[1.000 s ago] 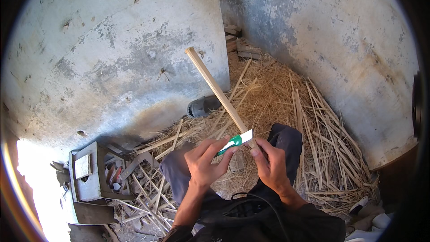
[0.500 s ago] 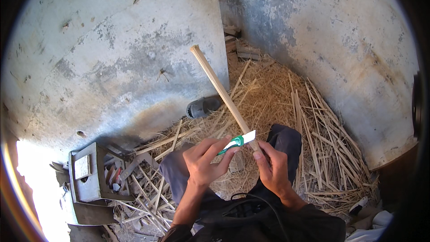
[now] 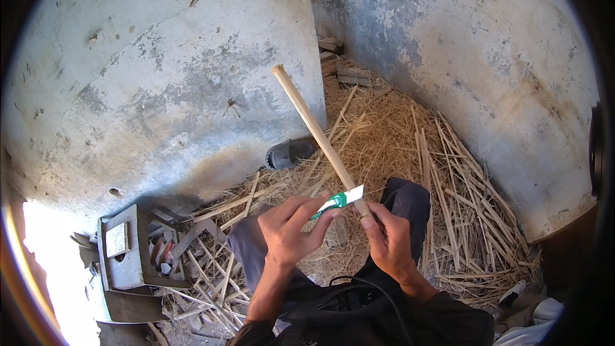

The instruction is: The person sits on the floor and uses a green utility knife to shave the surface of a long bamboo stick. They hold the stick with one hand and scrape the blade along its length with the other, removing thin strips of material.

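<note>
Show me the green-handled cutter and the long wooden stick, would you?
Green-handled cutter (image 3: 340, 200): head view, on the green front of its handle.
Long wooden stick (image 3: 316, 131): head view, about midway along its length.

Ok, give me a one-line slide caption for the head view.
Left hand holds a green cutter, its blade at a wooden stick gripped in the right hand, straw below.

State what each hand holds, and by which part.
Left hand: a green cutter, by its handle. Right hand: a wooden stick, near its lower end.
</note>
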Tool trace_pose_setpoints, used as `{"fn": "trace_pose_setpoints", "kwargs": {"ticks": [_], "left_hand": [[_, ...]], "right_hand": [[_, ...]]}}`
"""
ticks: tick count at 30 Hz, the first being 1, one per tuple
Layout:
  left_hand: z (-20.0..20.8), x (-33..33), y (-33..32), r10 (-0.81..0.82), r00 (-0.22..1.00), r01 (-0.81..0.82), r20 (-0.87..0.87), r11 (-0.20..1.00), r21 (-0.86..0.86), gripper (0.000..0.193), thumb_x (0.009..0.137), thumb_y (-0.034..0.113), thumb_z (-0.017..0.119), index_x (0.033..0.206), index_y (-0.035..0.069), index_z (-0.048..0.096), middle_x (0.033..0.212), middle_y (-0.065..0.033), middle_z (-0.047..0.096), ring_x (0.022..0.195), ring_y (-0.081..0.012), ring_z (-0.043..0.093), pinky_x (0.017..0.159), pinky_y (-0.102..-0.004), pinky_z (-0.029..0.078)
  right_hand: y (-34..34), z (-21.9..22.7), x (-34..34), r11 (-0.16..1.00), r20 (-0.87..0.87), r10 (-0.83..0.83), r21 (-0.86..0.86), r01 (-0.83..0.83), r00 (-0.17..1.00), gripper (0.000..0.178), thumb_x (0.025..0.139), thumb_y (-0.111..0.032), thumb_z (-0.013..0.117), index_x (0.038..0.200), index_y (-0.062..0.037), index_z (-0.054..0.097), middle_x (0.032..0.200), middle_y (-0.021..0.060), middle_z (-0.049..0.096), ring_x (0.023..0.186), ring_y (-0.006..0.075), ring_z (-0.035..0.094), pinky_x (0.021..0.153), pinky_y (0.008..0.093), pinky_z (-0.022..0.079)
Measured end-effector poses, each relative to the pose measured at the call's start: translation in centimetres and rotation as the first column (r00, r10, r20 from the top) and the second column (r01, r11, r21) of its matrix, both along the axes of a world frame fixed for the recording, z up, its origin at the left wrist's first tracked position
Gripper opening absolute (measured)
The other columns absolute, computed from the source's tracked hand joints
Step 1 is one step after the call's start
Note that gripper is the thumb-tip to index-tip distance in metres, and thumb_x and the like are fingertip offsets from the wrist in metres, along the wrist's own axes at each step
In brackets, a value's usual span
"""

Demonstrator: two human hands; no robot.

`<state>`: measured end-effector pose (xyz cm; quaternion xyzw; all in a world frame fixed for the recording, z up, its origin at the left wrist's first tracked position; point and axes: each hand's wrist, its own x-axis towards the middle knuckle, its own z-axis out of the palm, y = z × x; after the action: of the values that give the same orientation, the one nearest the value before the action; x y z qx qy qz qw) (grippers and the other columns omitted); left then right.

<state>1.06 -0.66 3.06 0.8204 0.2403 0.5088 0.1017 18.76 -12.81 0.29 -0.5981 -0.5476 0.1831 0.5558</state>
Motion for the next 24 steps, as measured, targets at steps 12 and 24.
{"fn": "trace_pose_setpoints", "kwargs": {"ticks": [12,24], "left_hand": [[1.2,-2.1,3.9,0.214,0.965,-0.202,0.149,0.975,-0.087,0.024,0.082,0.005,0.090,0.103,-0.001,0.081,0.090,-0.0116,0.079,0.075,-0.0171,0.073,0.068,-0.0284,0.056],[2.8,-2.8,5.4,0.328,0.927,-0.316,0.184,0.944,-0.090,0.018,0.089,0.010,0.088,0.100,-0.002,0.080,0.086,-0.0111,0.079,0.070,-0.0101,0.068,0.062,-0.0256,0.051]], "right_hand": [[-1.8,-2.0,-1.7,0.994,-0.102,0.060,-0.079,-0.069,0.993,0.029,0.109,-0.020,0.061,0.121,0.0044,0.073,0.068,-0.0018,0.051,0.058,0.0040,0.042,0.053,0.0268,0.032],[-2.1,-1.5,-1.4,0.985,-0.088,0.109,-0.124,-0.119,0.990,0.028,0.107,-0.019,0.064,0.120,0.0052,0.072,0.074,0.0073,0.061,0.062,0.0130,0.054,0.057,0.0310,0.041]]}}
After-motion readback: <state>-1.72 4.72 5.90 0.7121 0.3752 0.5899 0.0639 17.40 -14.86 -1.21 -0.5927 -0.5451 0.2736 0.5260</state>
